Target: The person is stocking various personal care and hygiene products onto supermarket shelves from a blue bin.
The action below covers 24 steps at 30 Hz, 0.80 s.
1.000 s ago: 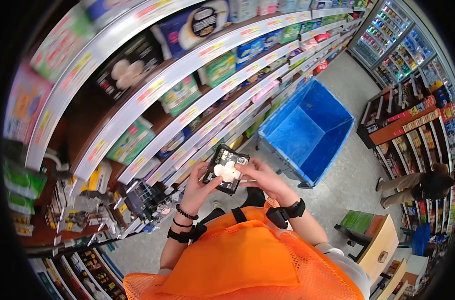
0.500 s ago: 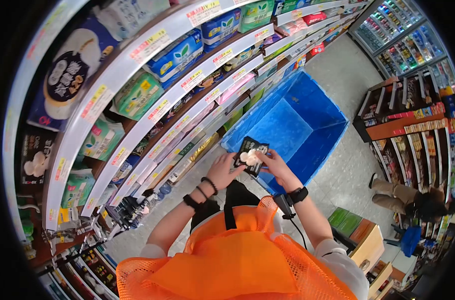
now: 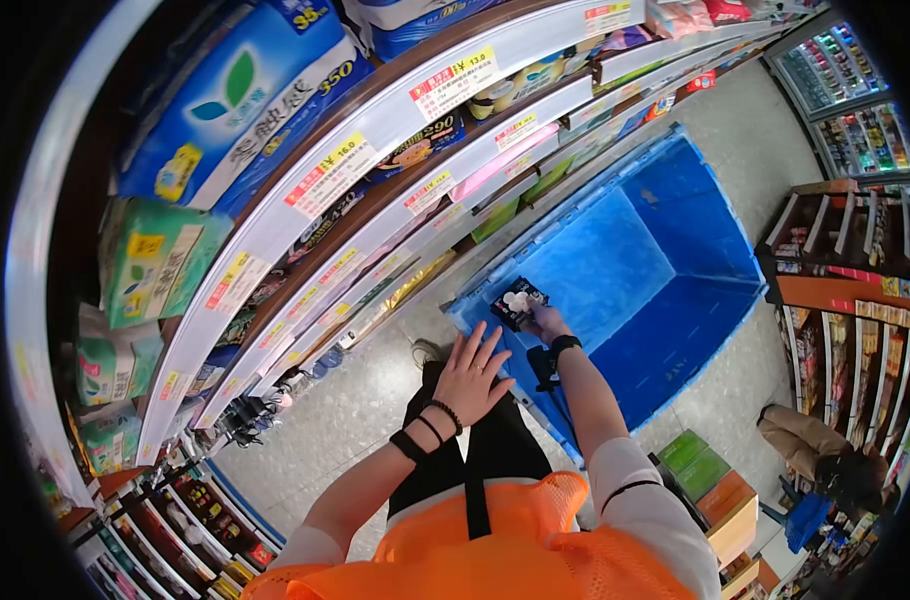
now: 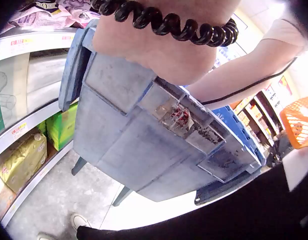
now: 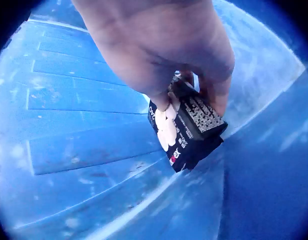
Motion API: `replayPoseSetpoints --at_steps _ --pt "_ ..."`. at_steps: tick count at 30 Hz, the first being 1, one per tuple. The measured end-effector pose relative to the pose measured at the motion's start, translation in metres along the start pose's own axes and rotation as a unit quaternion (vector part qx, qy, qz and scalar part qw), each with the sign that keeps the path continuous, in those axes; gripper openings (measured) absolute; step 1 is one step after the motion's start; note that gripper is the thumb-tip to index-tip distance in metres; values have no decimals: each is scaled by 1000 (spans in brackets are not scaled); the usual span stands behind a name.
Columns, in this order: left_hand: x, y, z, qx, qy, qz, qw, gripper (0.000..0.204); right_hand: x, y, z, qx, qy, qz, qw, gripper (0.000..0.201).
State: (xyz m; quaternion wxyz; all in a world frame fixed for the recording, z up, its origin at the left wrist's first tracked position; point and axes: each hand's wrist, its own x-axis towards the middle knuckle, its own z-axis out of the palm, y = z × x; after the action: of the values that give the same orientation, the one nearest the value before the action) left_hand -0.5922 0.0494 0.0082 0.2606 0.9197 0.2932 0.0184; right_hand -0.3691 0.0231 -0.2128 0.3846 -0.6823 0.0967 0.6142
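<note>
My right hand (image 3: 545,320) grips a small black packet (image 3: 516,302) with white round shapes printed on it, held over the near corner of the big blue crate (image 3: 675,270). In the right wrist view the black packet (image 5: 186,125) hangs from my fingers (image 5: 214,95) above the crate's blue floor (image 5: 84,110). My left hand (image 3: 473,375) is empty, fingers spread flat, just in front of the crate's near wall. The left wrist view shows only the wrist and the crate's grey-blue outer wall (image 4: 144,145).
Store shelves (image 3: 305,200) with tissue packs and price tags run along the left. The grey floor aisle (image 3: 355,410) lies below. More shelving (image 3: 855,290) and drink coolers (image 3: 855,90) stand on the right. Another person (image 3: 825,450) crouches at the lower right, beside a small wooden stand (image 3: 735,510).
Both hands held the packet before. Now my left hand has let go and spread open, while my right hand carried the packet forward and down over the crate.
</note>
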Motion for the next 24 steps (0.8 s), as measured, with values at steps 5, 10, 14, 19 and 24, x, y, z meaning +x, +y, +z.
replayPoseSetpoints --at_steps 5,10,14,19,24 --pt "0 2 -3 -9 -19 -5 1000 45 60 25 9 -75 -1 58 995 33" --pt "-2 3 -2 -4 -6 -6 1000 43 2 -2 25 -315 -40 -9 948 38" --pt "-12 8 0 -16 -8 -1 1000 46 -19 0 28 -491 -104 -147 852 54" --pt "-28 22 -53 -229 0 -41 973 41 -22 17 -35 -507 -186 -174 823 40" --pt "-85 46 -176 -229 254 -42 939 23 -152 -14 -15 -357 -118 -99 921 31"
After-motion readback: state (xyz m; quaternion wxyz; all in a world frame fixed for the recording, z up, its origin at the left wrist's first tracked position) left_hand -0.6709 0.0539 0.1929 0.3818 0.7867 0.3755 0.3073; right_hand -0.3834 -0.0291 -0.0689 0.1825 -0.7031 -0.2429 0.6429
